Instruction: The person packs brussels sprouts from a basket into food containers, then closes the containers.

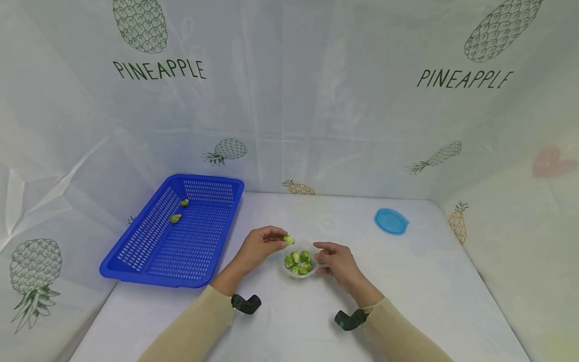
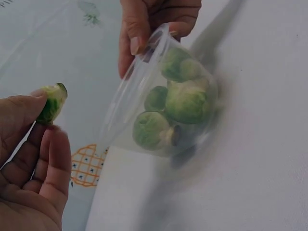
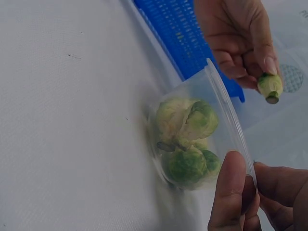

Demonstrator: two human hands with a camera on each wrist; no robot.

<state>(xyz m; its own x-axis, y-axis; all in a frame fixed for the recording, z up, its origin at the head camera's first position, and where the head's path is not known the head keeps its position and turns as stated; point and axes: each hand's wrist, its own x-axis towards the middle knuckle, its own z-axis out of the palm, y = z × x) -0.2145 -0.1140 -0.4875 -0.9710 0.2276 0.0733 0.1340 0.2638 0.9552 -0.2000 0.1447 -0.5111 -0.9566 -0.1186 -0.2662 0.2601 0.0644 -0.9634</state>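
My left hand [image 1: 259, 246] pinches one Brussels sprout [image 1: 288, 240] between thumb and fingertips, just above the left rim of a clear plastic tub. In the left wrist view that sprout [image 2: 53, 103] is held apart from the tub [image 2: 120, 120]. Several sprouts [image 1: 298, 262] lie inside the tub, which stands on the table. On its right side my right hand [image 1: 340, 262] grips the rim; the right wrist view shows the thumb and fingers on either side of the rim [image 3: 230, 108].
A blue plastic basket [image 1: 172, 281] stands at the left, with two sprouts [image 1: 175, 218] inside near its far left wall. Toward the back right lies a light blue lid [image 1: 391, 221] on the white table [image 1: 429, 281]. A pineapple-printed sheet [image 1: 294, 100] hangs behind.
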